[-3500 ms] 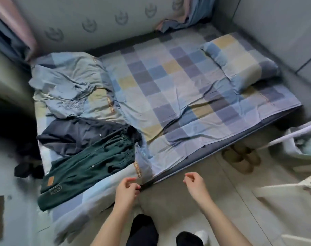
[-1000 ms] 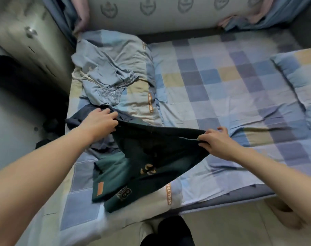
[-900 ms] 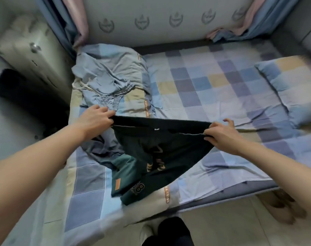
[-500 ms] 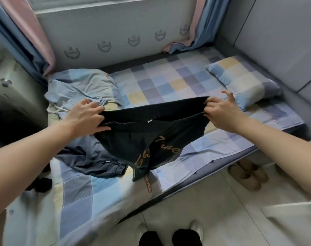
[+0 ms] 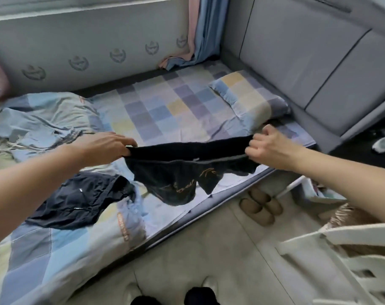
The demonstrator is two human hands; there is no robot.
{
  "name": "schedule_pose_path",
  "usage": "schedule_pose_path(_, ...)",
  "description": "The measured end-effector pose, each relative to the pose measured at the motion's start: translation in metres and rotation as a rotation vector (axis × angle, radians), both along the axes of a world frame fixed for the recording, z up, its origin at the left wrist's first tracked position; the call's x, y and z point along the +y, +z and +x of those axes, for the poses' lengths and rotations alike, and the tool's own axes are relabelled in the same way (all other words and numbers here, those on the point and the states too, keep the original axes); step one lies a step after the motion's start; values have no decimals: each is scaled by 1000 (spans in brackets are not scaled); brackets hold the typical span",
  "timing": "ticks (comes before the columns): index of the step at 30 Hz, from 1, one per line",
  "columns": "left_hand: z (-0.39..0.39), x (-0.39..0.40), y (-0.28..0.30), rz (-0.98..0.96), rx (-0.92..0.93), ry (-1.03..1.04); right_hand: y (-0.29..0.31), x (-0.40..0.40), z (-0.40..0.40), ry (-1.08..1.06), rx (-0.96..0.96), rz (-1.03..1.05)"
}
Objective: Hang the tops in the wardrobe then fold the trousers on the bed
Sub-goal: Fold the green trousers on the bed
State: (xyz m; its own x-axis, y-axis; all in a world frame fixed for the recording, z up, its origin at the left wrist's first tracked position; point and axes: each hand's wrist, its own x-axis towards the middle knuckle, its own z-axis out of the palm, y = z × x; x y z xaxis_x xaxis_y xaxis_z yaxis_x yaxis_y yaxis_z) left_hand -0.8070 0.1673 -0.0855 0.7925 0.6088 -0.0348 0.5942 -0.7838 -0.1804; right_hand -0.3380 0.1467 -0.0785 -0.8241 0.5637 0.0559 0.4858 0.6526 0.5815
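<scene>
While both hands hold it up, the dark green trousers (image 5: 182,172) hang in the air just above the front edge of the bed (image 5: 156,111). The left hand (image 5: 103,148) is closed on one end of the waistband and the right hand (image 5: 268,148) is closed on the other end, so the waistband is pulled out in a long, nearly flat line between them. Below that line the cloth sags and bunches up in soft folds — it looks almost black in this light. Some orange writing shows on the hanging part, but it is too crumpled to read. The lowest bit of the trousers hangs close over the checked sheet at the bed's front edge, and I cannot tell if it touches. On the bed, to the left of the held trousers, lie dark navy trousers (image 5: 77,199), all rumpled, on a blue and yellow quilt (image 5: 55,249). Further back on the bed, behind the left hand, lie light blue trousers (image 5: 39,133) with a stretchy waist and a pale string. A checked pillow (image 5: 248,100) sits at the right end of the bed, behind the right hand. On the floor just in front of the bed there is a pair of tan slippers (image 5: 259,205) — they sit side by side under the right arm.
</scene>
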Motion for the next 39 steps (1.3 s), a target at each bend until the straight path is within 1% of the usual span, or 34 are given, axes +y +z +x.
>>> schedule_pose_path(2,23,-4,-9,-62,63,26,-7,-10,26,142,-133,-131)
schedule_pose_path(3,34,-6,-17,-94,107,41,-11,-15,40,161,-198,-205)
schedule_pose_path(5,50,-7,-28,-206,185,143,-20,-18,61,149,-279,-326)
schedule_pose_path(6,57,-9,-30,-277,195,208,-23,-17,67,131,-294,-370)
schedule_pose_path(7,67,-8,-33,-328,160,248,-24,-15,74,118,-290,-406)
schedule_pose_path(9,80,-10,-35,-343,127,262,-25,-9,79,135,-243,-436)
schedule_pose_path(12,93,-8,-35,-291,177,212,-26,6,85,154,-170,-438)
schedule_pose_path(14,97,-7,-34,-311,110,213,-31,13,92,121,-151,-433)
schedule_pose_path(15,98,-6,-35,-327,60,216,-34,16,96,64,-120,-438)
schedule_pose_path(17,99,-3,-39,-379,-38,260,-42,23,106,-139,0,-441)
schedule_pose_path(19,100,-1,-45,-444,-62,382,-52,29,114,-297,83,-424)
schedule_pose_path(20,99,3,-49,-507,-62,478,-56,33,116,-334,93,-433)
schedule_pose_path(21,99,6,-55,-602,-87,577,-60,36,117,-342,110,-487)
schedule_pose_path(22,98,8,-60,-721,-123,676,-63,40,117,-346,141,-588)
schedule_pose_path(25,94,11,-76,-1132,-250,907,-71,54,117,-406,196,-993)
schedule_pose_path(27,90,13,-86,-1490,-368,1011,-72,68,115,-473,165,-1186)
schedule_pose_path(28,88,16,-89,-1618,-399,1041,-72,78,114,-510,165,-1280)
schedule_pose_path(29,88,18,-91,-1704,-402,1046,-70,85,112,-536,183,-1377)
schedule_pose_path(31,86,29,-97,-1812,-391,1042,-71,108,108,-604,222,-1559)
schedule_pose_path(33,82,45,-106,-1877,-417,1087,-78,132,102,-702,229,-1720)
schedule_pose_path(34,76,59,-110,-1903,-428,1116,-84,150,99,-763,238,-1807)
schedule_pose_path(36,66,83,-115,-1987,-409,1108,-93,181,91,-903,296,-1953)
schedule_pose_path(37,61,95,-117,-2028,-402,1102,-96,199,87,-968,332,-2000)
schedule_pose_path(39,43,131,-128,-2055,-436,1148,-104,248,73,-1059,422,-2001)
